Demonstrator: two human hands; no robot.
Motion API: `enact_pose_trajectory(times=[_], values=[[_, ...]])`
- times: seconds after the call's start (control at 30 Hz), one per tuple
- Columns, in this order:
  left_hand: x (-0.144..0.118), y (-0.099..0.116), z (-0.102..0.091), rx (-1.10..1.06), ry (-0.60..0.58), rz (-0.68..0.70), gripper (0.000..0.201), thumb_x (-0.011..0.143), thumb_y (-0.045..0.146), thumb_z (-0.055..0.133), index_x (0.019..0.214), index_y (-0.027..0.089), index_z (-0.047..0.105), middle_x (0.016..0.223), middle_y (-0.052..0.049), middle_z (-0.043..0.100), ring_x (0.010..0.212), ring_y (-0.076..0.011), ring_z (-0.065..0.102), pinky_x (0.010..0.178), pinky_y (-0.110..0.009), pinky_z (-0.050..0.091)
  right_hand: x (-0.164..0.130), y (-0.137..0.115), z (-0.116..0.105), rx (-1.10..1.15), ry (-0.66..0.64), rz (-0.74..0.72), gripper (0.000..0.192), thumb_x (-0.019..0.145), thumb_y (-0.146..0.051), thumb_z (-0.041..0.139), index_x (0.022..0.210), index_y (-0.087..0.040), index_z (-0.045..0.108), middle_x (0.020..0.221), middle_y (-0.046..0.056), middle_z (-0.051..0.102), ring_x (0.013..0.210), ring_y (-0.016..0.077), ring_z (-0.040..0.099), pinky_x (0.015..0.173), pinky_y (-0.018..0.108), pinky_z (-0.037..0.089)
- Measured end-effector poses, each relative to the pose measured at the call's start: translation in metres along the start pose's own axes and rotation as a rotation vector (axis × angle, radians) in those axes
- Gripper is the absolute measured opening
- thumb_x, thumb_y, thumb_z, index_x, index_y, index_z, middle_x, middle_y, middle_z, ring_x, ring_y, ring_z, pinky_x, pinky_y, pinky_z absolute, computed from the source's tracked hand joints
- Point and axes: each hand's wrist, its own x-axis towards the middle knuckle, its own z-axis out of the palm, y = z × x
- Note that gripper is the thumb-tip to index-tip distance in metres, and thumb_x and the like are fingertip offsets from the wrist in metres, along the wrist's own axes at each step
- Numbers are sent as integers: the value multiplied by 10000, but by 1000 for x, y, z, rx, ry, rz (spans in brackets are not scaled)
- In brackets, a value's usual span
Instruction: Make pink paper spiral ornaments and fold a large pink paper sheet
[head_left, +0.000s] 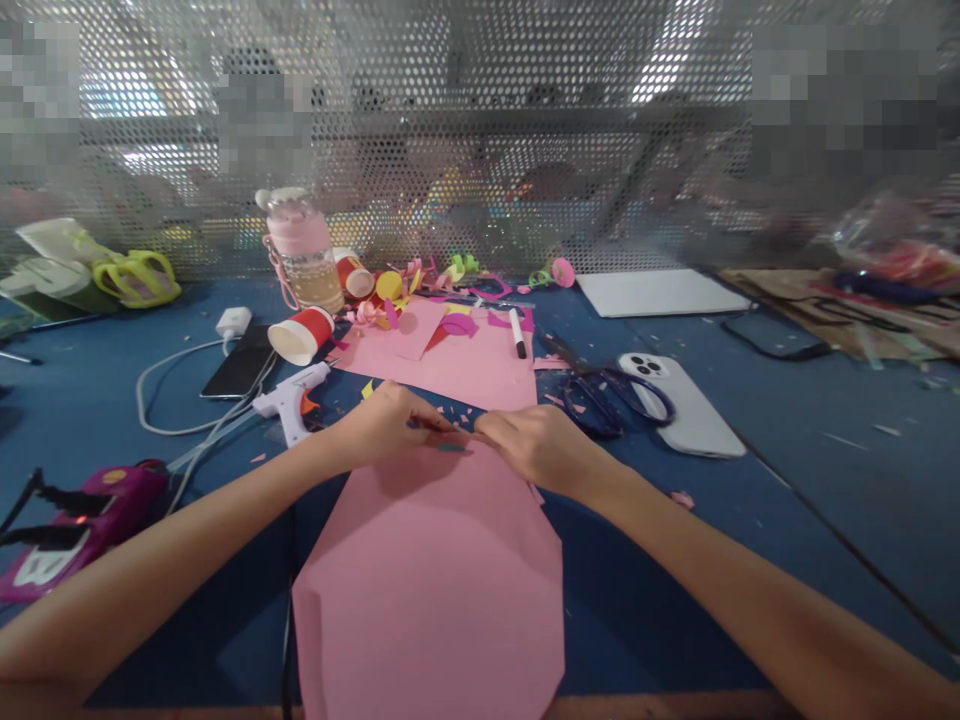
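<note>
A large pink paper sheet [442,580] with cut corners lies toward me, its left side folded over. At its far edge my left hand [390,425] is closed, fingertips pinching the paper. Close beside it, my right hand [544,445] grips the same edge, thumb and fingers together. A small teal mark [452,448] shows on the paper between the hands; I cannot tell what it is. Beyond the hands lies another pink sheet [480,365] with paper scraps on it. Left of my left hand rests a white glue gun [291,402]; dark-handled scissors [600,390] lie past my right hand.
A white phone [686,410] lies right of the scissors. A black phone [240,362], cables and a purple power strip [90,525] occupy the left. Paper cups [301,335], a water bottle [304,255], a marker [517,335] and a white board [660,293] stand or lie farther back, before a perforated metal screen [450,130].
</note>
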Motion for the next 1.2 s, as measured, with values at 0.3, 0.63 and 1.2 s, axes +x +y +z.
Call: enact_pose_trajectory(times=[0.3,0.63,1.2], values=[[1,3,-1,-46,-7,-13,140,676,226,652,795,188,717,721,-20,707,599,-118,598,552,-174,409,1,-4,-2,-19,9,-21,337,896,-170,284,678,-150,540,489,-9,477,450,91,439,444,242,242],[1,7,-8,-32,-111,-85,242,632,146,666,867,191,704,738,-2,708,646,-127,601,561,-175,408,0,-7,1,-75,100,-12,313,884,-147,323,659,-147,540,487,-11,508,439,84,456,445,231,268],[0,-2,-8,-240,-151,-179,212,657,214,629,854,142,655,804,-38,698,771,-170,640,658,-217,478,2,-8,5,-40,245,44,289,883,-153,347,658,-129,528,467,-17,538,393,70,483,405,211,267]])
